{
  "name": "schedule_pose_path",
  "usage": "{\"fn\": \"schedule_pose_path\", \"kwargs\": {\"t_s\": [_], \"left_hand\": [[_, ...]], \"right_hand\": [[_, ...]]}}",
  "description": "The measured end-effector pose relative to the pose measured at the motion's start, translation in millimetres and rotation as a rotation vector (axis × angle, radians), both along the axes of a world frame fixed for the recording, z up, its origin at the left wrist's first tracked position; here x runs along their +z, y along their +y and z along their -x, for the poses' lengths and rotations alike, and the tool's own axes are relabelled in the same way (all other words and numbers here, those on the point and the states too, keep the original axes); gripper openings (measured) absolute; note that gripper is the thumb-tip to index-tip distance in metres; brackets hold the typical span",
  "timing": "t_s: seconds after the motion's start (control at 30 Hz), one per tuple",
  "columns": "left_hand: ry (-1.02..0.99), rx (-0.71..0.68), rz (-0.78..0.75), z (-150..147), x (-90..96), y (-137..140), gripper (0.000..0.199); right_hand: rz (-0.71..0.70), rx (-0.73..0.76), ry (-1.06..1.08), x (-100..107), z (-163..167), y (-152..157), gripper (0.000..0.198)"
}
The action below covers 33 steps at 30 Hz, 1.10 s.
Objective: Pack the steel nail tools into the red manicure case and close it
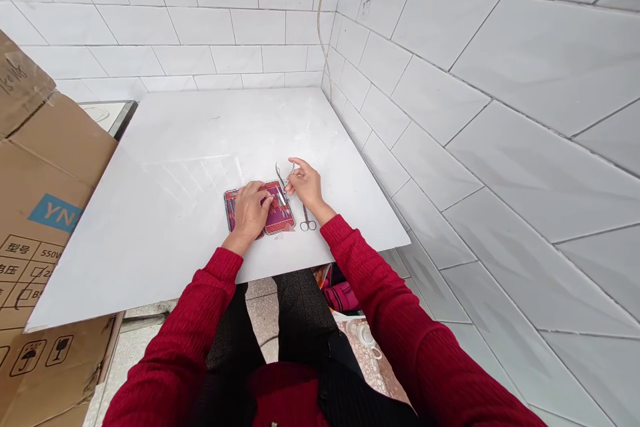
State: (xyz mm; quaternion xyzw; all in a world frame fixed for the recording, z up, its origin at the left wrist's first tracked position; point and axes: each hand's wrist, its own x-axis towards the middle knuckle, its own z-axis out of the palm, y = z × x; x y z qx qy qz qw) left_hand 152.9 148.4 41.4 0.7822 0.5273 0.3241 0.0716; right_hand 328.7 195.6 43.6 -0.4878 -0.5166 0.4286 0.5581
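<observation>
While glossy white tiles [230, 27] box in the smooth white tabletop [175, 127], the open red-and-purple tool case [281, 218] lies near its front edge. Left hand [250, 210] blocks part of it, can't tell if it's gripping; right hand [306, 185] pinches a shiny curved metal tool [278, 171]. Scissors [305, 215] sit just beside, bulky cardboard box [65, 140] off left.

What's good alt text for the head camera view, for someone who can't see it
A person's left hand lies over an open case of small tools on a white table, while the right hand holds a metal tool. Scissors lie close by, and a cardboard box stands at the left.
</observation>
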Motion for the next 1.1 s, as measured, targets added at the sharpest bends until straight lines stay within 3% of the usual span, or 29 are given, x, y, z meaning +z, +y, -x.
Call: {"fn": "schedule_pose_path", "kwargs": {"t_s": [0.17, 0.43, 0.63, 1.1], "left_hand": [[-0.011, -0.008, -0.061, 3, 0.2, -10, 0.026], [-0.001, 0.023, -0.094, 4, -6.6, -7, 0.029], [-0.029, 0.036, -0.097, 4, -8.9, -2, 0.03], [-0.042, 0.05, 0.002, 6, -11.2, 3, 0.025]], "right_hand": [[0.001, 0.097, -0.086, -3, 20, 10, 0.053], [-0.047, 0.01, -0.381, -14, 23, 10, 0.053], [-0.077, -0.029, -0.444, -20, 27, 14, 0.048], [-0.092, 0.048, -0.448, -30, 22, 3, 0.042]]}}
